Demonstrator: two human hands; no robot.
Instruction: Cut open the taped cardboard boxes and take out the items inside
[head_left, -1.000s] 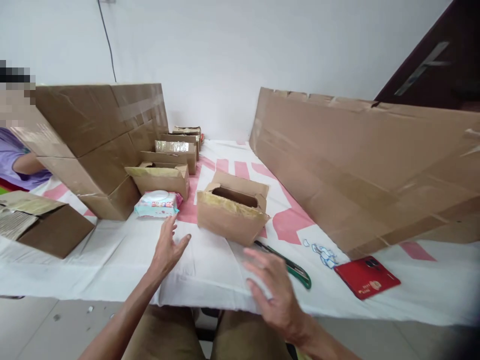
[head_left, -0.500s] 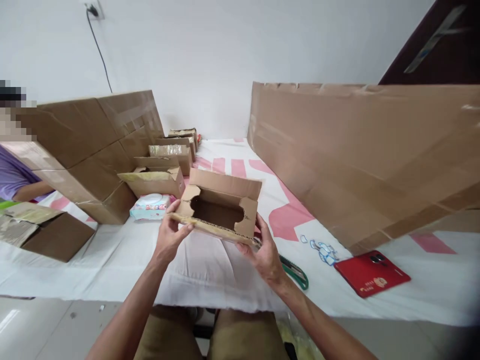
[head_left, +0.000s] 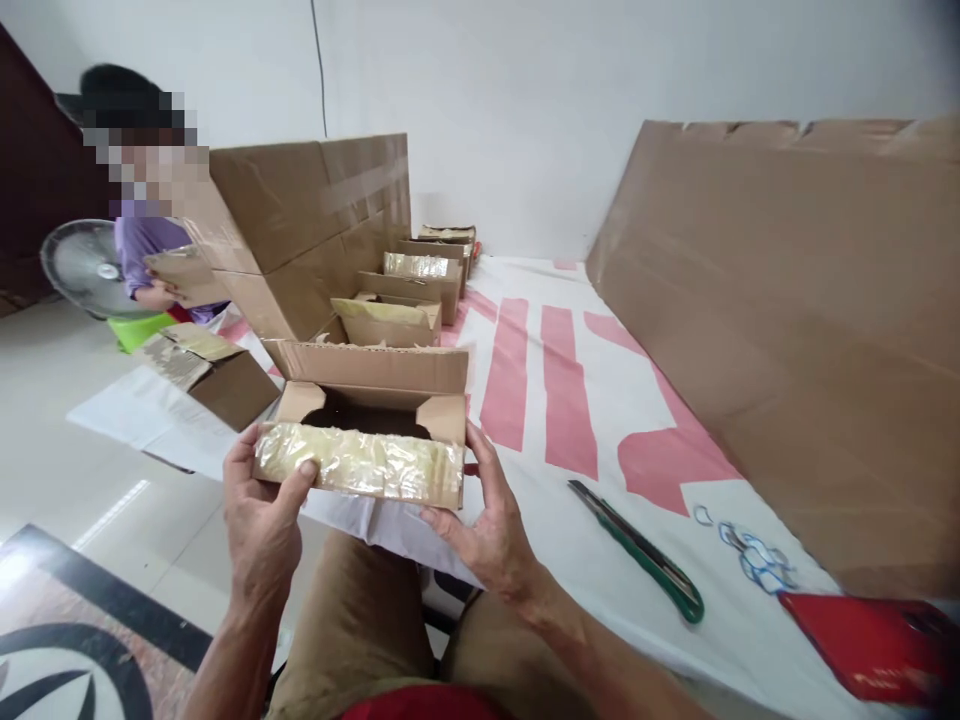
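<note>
Both my hands hold an open cardboard box (head_left: 375, 372) above the front edge of the table. Its back flap stands up, and its front flap, covered in shiny clear tape, faces me. My left hand (head_left: 266, 510) grips the left end, with the thumb on the taped flap. My right hand (head_left: 491, 515) clasps the right end, thumb beneath the front corner and fingers along the side. Through the gap between the side flaps, the inside looks dark. A green box cutter (head_left: 637, 550) lies on the cloth to the right of my right hand.
Several open cardboard boxes (head_left: 409, 290) stand in a row along a tall cardboard partition (head_left: 285, 210). Another cardboard sheet (head_left: 780, 330) rises at right, near a red phone (head_left: 870, 645). Beyond the left partition, a person in a purple sleeve (head_left: 154, 245) holds cardboard by a fan (head_left: 86, 265).
My view has swung left, bringing the person and fan into sight. The held box has moved left and closer, tilting so its taped front flap shows. A wipes pack is no longer visible.
</note>
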